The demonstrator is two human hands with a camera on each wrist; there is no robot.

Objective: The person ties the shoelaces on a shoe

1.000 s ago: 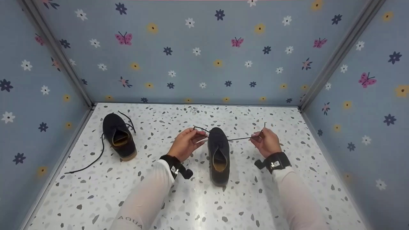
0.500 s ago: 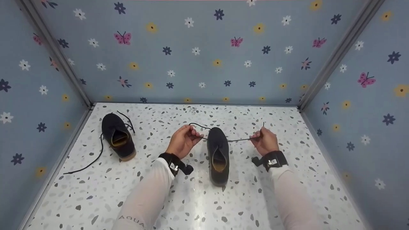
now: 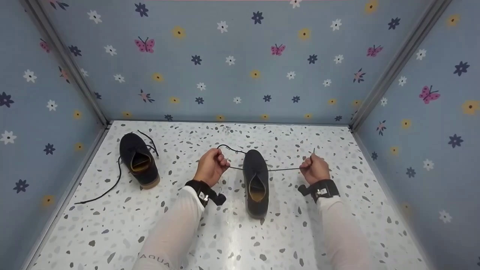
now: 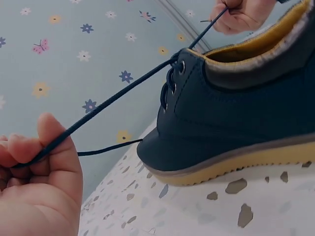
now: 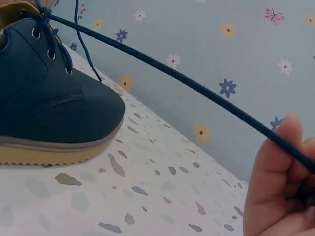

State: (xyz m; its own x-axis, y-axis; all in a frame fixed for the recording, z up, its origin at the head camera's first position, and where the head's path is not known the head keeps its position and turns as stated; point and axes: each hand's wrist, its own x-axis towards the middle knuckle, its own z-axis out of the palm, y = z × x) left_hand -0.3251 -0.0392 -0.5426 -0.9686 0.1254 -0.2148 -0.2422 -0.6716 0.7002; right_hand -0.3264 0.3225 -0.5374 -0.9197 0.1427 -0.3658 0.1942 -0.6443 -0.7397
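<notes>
A dark blue shoe [image 3: 256, 161] with a tan sole stands on the speckled surface between the two hands, toe toward the back wall. Its laces cross in a knot [image 4: 176, 60] at the top of the eyelets. To its left, my left hand [image 3: 211, 167] grips one shoelace [image 4: 108, 102], drawn taut from the knot; the lace's loose tail arcs back behind the toe. On the other side my right hand [image 3: 315, 169] grips the other shoelace [image 5: 162, 66], stretched straight, with a short end sticking up above the fist.
A second dark shoe [image 3: 140, 161] stands at the left, its laces loose on both sides. Blue flowered panels [image 3: 240, 60] enclose the white speckled surface [image 3: 232, 240] at the back and both sides. Each wrist wears a black strap with a small camera.
My hands have moved slightly apart, and the fingers have curled tighter round the laces. The laces now run straighter from the shoe. Neither shoe has visibly moved.
</notes>
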